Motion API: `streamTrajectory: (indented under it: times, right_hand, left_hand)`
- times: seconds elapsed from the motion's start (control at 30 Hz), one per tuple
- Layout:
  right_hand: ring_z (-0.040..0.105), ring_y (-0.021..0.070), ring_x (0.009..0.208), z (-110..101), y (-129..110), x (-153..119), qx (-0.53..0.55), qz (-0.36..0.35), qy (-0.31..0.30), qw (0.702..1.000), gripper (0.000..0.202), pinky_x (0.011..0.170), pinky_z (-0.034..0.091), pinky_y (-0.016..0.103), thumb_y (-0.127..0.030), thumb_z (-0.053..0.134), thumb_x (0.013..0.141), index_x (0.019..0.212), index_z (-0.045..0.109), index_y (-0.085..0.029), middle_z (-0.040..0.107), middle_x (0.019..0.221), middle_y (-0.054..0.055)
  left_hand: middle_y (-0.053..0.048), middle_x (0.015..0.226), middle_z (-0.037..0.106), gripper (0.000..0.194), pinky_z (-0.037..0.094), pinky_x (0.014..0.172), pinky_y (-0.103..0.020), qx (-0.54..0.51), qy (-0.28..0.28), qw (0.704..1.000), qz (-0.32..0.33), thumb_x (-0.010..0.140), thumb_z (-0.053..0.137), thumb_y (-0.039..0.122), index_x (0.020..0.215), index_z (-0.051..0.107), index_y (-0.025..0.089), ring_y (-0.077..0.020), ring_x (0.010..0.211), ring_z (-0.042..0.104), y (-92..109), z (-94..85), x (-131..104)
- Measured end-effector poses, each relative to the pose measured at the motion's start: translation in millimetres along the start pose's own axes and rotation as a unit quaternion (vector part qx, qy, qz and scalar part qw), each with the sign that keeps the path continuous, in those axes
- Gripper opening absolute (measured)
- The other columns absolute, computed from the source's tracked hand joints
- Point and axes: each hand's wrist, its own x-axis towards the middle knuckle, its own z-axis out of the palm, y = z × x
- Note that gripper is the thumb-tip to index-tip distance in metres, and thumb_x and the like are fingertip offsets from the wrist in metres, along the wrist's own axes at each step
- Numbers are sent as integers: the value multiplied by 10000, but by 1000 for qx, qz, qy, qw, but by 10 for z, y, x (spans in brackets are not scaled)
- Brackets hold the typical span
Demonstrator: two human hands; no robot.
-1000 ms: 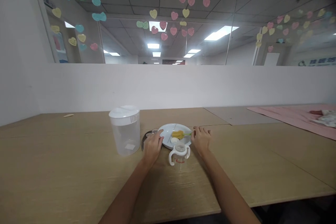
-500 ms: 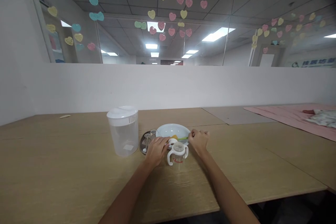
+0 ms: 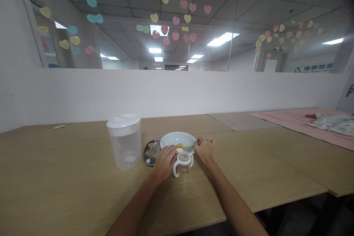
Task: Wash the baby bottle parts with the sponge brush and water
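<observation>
Bowl (image 3: 173,138) on tan table (image 3: 243,166), white wall (image 3: 177,92) behind

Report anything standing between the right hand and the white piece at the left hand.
Only the brush in the right hand reaches across toward the white piece; the two-handled bottle stands nearer the camera, not between.
</observation>
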Motion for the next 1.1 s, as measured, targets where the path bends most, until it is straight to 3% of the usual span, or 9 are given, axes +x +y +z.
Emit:
streamTrajectory:
  times: [0.2,0.67,1.1]
  right_hand:
    - [576,164,655,-31,-12,8,29,20,-25,999,245,699,223,299,-228,466,773,728,704,-190,690,693,76]
    - [567,150,632,-50,4,23,31,-2,-12,999,237,674,228,283,-227,467,768,708,695,-199,681,669,50]
    - [581,149,635,-92,-6,29,46,3,-48,998,234,650,269,262,-234,468,778,752,697,-194,685,689,50]
  left_hand:
    - [-68,1027,637,239,408,924,-394,-23,0,999,-32,904,367,251,989,583,191,-207,1000,545,47,-29,11]
    - [-73,1200,585,371,297,1045,-446,3,-24,999,-41,847,409,164,1192,536,212,-229,1148,474,56,-11,30]
    - [-94,1136,607,282,373,966,-407,-43,-5,999,-15,874,400,232,1094,574,194,-234,1089,515,56,22,26]
